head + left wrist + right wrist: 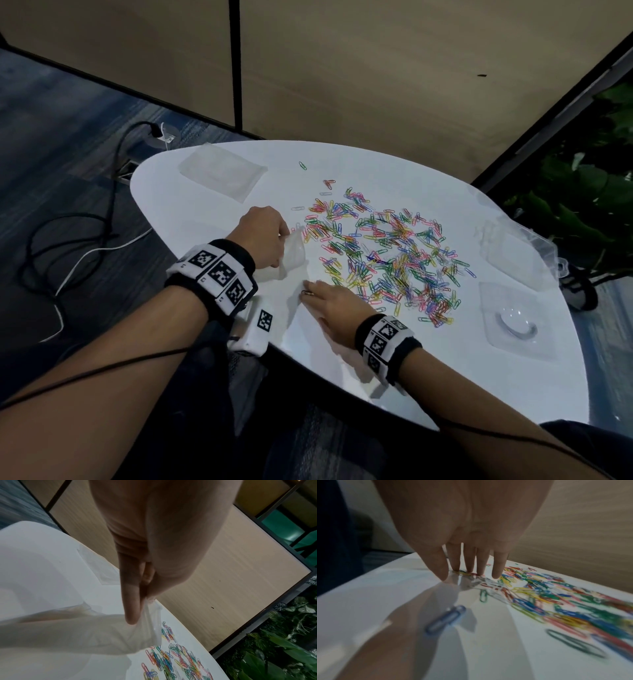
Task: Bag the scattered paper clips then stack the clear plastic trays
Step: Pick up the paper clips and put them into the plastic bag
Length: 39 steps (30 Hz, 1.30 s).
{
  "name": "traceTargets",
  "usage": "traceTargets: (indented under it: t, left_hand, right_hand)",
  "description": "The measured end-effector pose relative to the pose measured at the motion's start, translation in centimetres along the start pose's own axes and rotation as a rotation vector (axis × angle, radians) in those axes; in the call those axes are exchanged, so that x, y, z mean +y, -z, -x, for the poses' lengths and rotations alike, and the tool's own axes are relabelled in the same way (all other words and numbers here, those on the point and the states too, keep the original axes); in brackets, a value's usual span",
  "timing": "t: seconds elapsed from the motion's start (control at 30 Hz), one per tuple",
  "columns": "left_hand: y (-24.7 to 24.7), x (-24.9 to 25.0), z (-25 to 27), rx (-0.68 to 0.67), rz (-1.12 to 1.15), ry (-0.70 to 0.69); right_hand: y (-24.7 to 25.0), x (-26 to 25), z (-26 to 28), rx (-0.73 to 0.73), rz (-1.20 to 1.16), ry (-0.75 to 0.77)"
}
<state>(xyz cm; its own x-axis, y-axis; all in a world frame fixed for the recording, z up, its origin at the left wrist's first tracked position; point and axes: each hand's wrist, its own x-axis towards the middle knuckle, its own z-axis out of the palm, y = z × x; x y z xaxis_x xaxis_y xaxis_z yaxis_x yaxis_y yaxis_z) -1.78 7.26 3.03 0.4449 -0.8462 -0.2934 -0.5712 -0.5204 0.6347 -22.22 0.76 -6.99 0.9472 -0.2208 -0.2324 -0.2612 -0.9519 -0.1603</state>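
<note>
Paper clips [387,253] are not yet bagged: nearly all lie spread over the middle of the white desk [428,370]. A clear plastic bag [291,255] is pinched at its mouth by the left hand [262,236]. The right hand [334,303], fingers straight and flat, rests on the pile's 8 o'clock edge. Clear trays at 10 o'clock [222,171] and 3 o'clock [513,318] remain unstacked.

White rounded table [445,370] w/ scattered colored paper clips [387,260], clear plastic trays [513,322], flat plastic bag [221,171].
</note>
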Motion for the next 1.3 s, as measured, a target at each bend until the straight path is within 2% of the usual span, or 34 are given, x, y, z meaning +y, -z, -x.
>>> traceTargets:
  t: [0.13,0.2,0.3,0.4,0.47,0.57,0.63,0.7,0.77,0.83,0.9,1.0,1.17,1.3]
  left_hand:
    - [-0.2,0.0,-0.1,-0.018,-0.034,0.009]
    - [-0.4,0.1,-0.1,-0.041,-0.061,0.002]
    - [-0.6,0.3,0.0,-0.056,-0.083,0.001]
    - [-0.7,0.2,0.0,-0.068,-0.074,0.009]
    - [-0.8,0.1,-0.1,-0.08,-0.079,0.006]
    - [-1.0,0.0,-0.3,-0.1,-0.083,0.001]
    - [-1.1,0.1,-0.4,-0.104,-0.079,-0.002]
    - [-1.3,0.1,-0.5,-0.101,-0.074,0.0]
    - [-1.4,0.1,-0.6,-0.094,-0.077,-0.001]
    - [-1.5,0.2,-0.6,-0.086,-0.076,-0.003]
    - [-1.6,0.3,-0.5,-0.074,-0.052,0.001]
    - [-1.6,0.5,-0.3,-0.034,-0.006,0.002]
    - [-1.6,0.5,0.0,-0.047,0.007,-0.009]
    - [-1.3,0.7,0.2,-0.011,0.031,-0.035]
  right_hand:
    - [-0.8,2.6,2.1,-0.139,0.182,-0.15]
    - [-1.1,3.4,2.4,-0.079,0.119,-0.198]
    - [-1.0,3.8,1.4,0.061,0.059,-0.193]
    - [-0.5,4.3,0.8,0.123,-0.043,-0.337]
    - [0.7,4.7,0.7,0.212,-0.249,-0.534]
    - [2.3,5.9,0.8,0.359,-0.704,-0.864]
    - [3.0,6.4,0.8,0.398,-1.01,-0.969]
    - [4.1,6.0,0.5,0.487,-1.406,-0.956]
    - [5.5,4.6,-0.2,0.545,-1.761,-0.859]
    - [6.9,2.6,-1.1,0.529,-1.955,-0.748]
    - [7.3,1.1,-2.4,0.489,-2.048,-0.68]
    - [7.3,-1.1,-4.1,0.464,-1.964,-0.733]
    - [6.7,-2.4,-5.5,0.41,-1.419,-0.788]
    - [6.2,-2.1,-6.2,0.356,-1.162,-0.779]
